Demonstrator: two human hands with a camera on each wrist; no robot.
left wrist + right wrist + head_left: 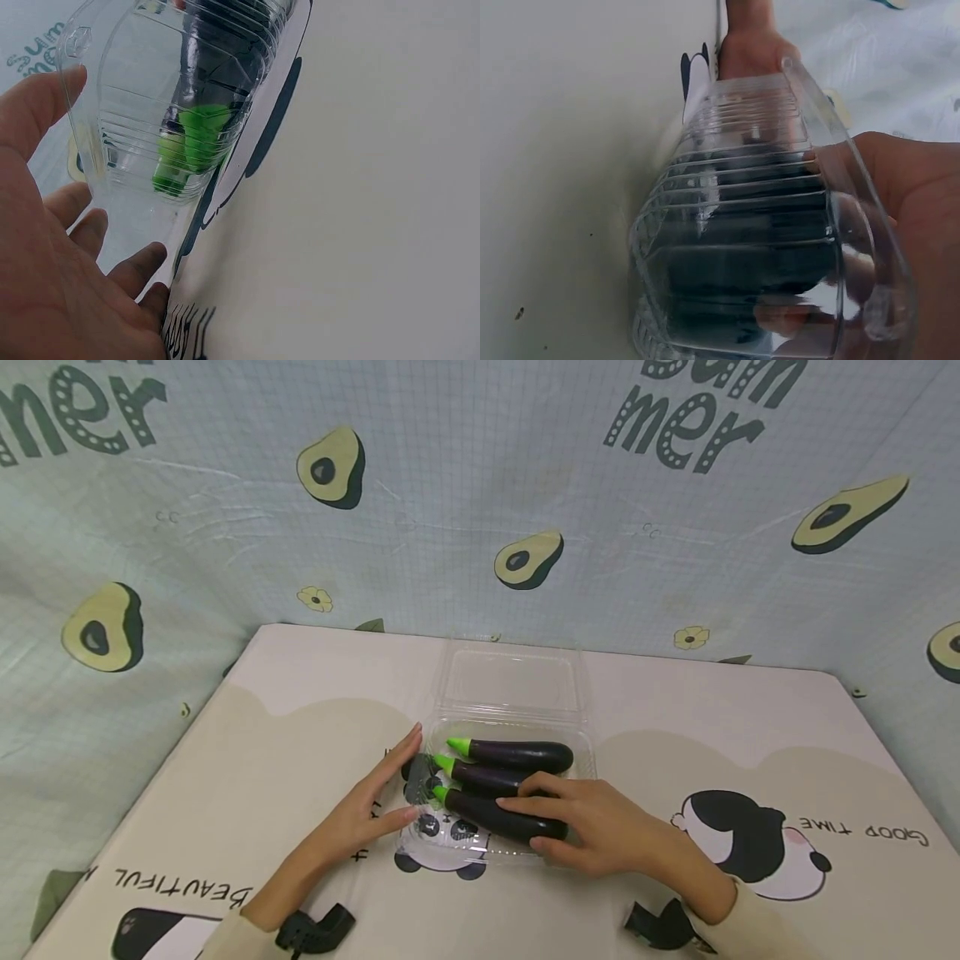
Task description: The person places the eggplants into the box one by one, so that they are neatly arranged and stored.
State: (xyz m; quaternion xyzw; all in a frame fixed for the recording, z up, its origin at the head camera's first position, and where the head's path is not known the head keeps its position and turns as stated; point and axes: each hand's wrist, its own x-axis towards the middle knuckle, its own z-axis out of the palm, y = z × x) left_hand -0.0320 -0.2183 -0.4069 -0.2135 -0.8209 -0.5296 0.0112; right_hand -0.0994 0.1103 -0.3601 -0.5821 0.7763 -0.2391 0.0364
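Observation:
A clear plastic clamshell container [517, 727] stands on the table with its lid [510, 681] folded back. Three dark purple eggplants with bright green stem ends lie side by side in it: a far eggplant [521, 754], a middle eggplant [480, 777] and a near eggplant [487, 814]. My right hand [600, 827] reaches inside and grips the near eggplant by its thick end, thumb on the near side. Fingers straight and spread, my left hand [363, 810] rests at the container's left rim. Through the clear wall, the left wrist view shows green stem ends [199, 139].
The pale table mat [315, 760] carries printed pandas, a dog and lettering. Behind it hangs a cloth [435, 527] with avocado prints. Black wrist cameras sit by the left wrist [315, 931] and by the right sleeve [750, 927].

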